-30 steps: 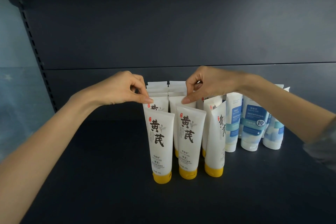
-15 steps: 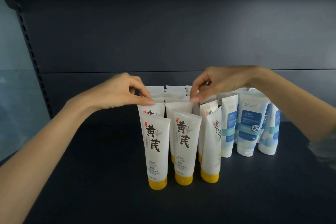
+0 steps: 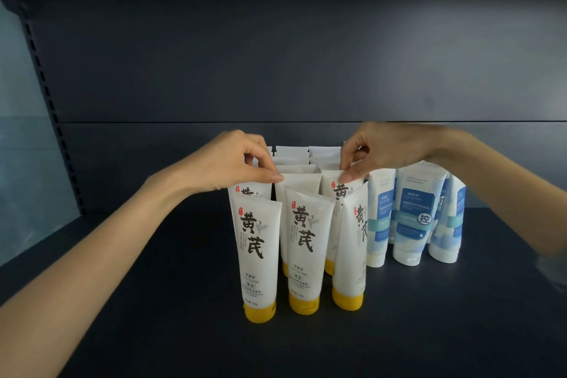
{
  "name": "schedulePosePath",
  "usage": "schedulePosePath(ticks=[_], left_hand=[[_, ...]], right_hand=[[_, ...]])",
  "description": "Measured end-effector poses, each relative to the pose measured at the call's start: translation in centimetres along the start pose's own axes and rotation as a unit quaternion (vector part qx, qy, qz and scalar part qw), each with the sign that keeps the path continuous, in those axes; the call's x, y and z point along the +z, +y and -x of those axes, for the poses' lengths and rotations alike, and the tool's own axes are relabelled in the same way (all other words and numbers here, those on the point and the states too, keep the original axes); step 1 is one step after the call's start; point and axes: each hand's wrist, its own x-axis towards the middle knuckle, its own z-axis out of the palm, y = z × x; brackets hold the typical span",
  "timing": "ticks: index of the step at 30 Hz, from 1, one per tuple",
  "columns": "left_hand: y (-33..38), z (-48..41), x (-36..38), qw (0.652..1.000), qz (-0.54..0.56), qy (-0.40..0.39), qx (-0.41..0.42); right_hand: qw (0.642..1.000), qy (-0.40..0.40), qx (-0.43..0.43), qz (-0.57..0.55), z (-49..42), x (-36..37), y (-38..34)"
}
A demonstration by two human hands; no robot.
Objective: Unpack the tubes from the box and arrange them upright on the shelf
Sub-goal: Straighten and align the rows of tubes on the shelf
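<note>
Several white tubes with yellow caps (image 3: 259, 255) stand cap-down in rows on the dark shelf (image 3: 153, 301). My left hand (image 3: 227, 163) pinches the top edge of a second-row tube (image 3: 249, 190) on the left. On the right side, my right hand (image 3: 377, 150) pinches the top of another second-row tube (image 3: 339, 190). The front right tube (image 3: 351, 248) leans slightly and faces sideways. More white tube tops (image 3: 293, 152) show behind my hands.
Several white and blue tubes (image 3: 412, 218) stand upright to the right of the yellow-capped group, under my right forearm. A slotted shelf upright (image 3: 46, 95) runs down the left side. The dark back panel (image 3: 276, 55) rises behind the tubes.
My right hand has moved from the middle tube tops rightward onto the right second-row tube. My left hand keeps its pinch. The view has shifted slightly.
</note>
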Motion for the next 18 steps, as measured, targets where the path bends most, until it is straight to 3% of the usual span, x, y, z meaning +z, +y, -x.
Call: schedulePosePath(ticks=[8, 13, 18], left_hand=[[0.2, 0.3, -0.1, 1.000, -0.002, 0.006, -0.008], [0.9, 1.0, -2.0, 0.998, 0.030, 0.056, 0.005], [1.3, 2.1, -3.0, 0.999, 0.028, -0.010, 0.016]], right_hand=[[1.000, -0.004, 0.004, 0.001, 0.0, 0.3, -0.1], [1.000, -0.002, -0.002, 0.010, -0.4, -0.1, -0.4], [0.998, 0.031, -0.049, -0.025, -0.4, -0.3, -2.3]])
